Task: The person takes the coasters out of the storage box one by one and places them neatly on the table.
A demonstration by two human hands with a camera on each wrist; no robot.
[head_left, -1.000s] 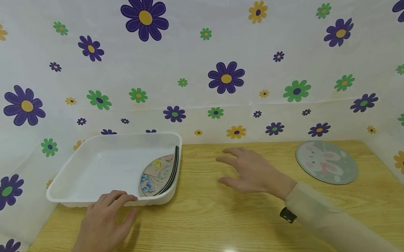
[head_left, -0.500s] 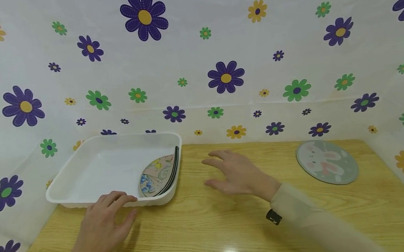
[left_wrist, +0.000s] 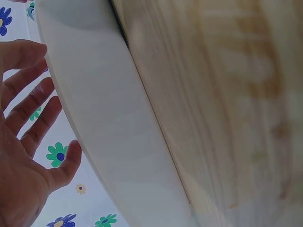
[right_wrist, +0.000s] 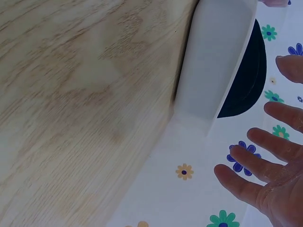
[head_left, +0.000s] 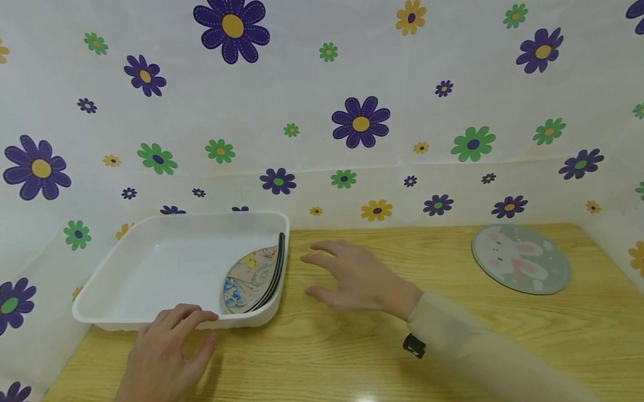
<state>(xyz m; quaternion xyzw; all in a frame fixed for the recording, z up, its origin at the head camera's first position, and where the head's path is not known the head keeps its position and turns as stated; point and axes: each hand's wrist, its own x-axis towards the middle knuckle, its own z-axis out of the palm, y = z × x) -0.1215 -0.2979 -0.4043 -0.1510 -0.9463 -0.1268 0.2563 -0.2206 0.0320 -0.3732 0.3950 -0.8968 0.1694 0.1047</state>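
Two hands (head_left: 163,352) (head_left: 356,279) flank the patterned mats (head_left: 249,279) in the white tray (head_left: 167,267)

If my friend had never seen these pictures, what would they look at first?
Probably the big purple flower near the top of the white backdrop. Next, maybe the round bunny mat lying on the right of the wooden table, or the colourful mat stack tilted inside the white tray on the left. The left hand is at the tray's front rim, the right hand between tray and bunny mat.
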